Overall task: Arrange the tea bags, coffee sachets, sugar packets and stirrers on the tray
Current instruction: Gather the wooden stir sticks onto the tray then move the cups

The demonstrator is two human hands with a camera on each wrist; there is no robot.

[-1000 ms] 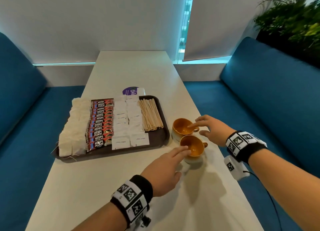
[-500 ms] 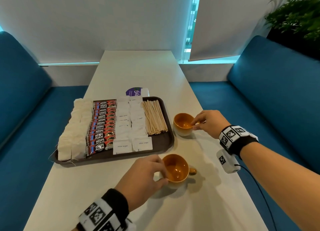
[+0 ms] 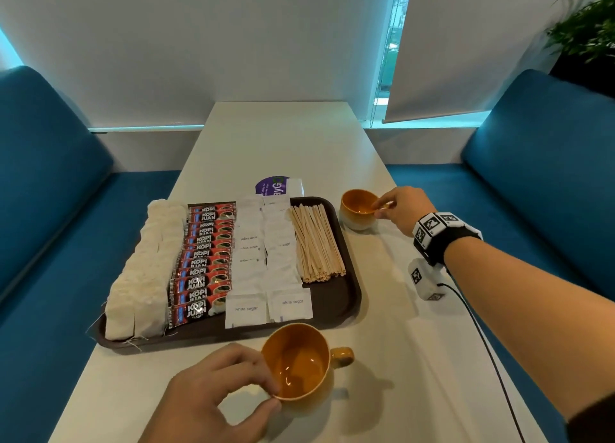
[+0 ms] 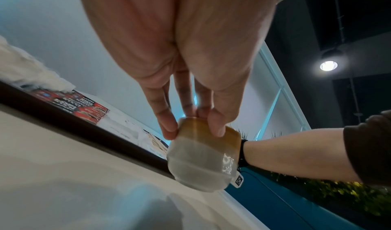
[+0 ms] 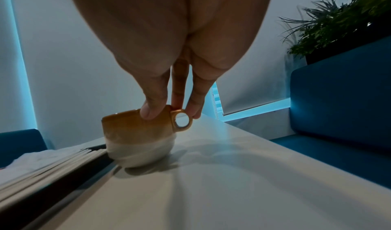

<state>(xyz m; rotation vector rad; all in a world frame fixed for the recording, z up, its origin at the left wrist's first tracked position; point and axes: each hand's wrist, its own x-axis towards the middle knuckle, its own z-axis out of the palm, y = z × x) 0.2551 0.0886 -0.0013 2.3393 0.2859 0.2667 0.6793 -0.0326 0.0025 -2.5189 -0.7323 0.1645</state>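
A dark brown tray (image 3: 346, 296) holds rows of white tea bags (image 3: 143, 276), red coffee sachets (image 3: 203, 263), white sugar packets (image 3: 266, 259) and wooden stirrers (image 3: 316, 243). My left hand (image 3: 263, 382) pinches the rim of an orange cup (image 3: 299, 366) in front of the tray. The left wrist view shows my left hand (image 4: 194, 116) with thumb and fingers on this cup (image 4: 203, 160). My right hand (image 3: 382, 208) pinches the rim of a second orange cup (image 3: 357, 209) beside the tray's far right corner. This cup (image 5: 137, 138) tilts slightly on the table under my right hand (image 5: 169, 111).
The long white table (image 3: 283, 143) runs between two blue benches (image 3: 532, 176). A purple and white card (image 3: 279, 186) lies just behind the tray. A cable (image 3: 472, 326) trails from my right wrist across the table's right edge. A plant (image 3: 585, 27) stands at the back right.
The two cups stood together right of the tray. My left hand has drawn one toward me, in front of the tray; my right hand has slid the other away along the tray's right side.
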